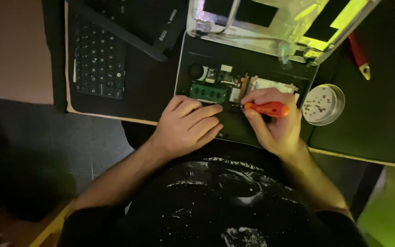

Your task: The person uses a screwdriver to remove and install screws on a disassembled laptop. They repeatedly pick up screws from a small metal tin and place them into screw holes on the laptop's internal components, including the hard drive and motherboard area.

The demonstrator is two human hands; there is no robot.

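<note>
Item 1: orange screwdriver (267, 109), centre frame, which I pinch in my right hand (275, 123), fingers closed round its handle. Item 2: left hand (186, 126), fingers loosely curled, resting on the opened laptop (234, 123).

A black keyboard (99, 59) lies at the upper left on a dark mat (142, 91), with a black flat bar (129, 34) lying slantwise across its top right corner. To the right, 1 round clear dish (323, 104) holds many small screws (too small to count). Above it, near the right edge, lies a red-handled tool (358, 54) with a yellowish tip. A wooden table edge (115, 118) shows under the mat, and grey floor tiles (97, 146) lie below at the left.
</note>
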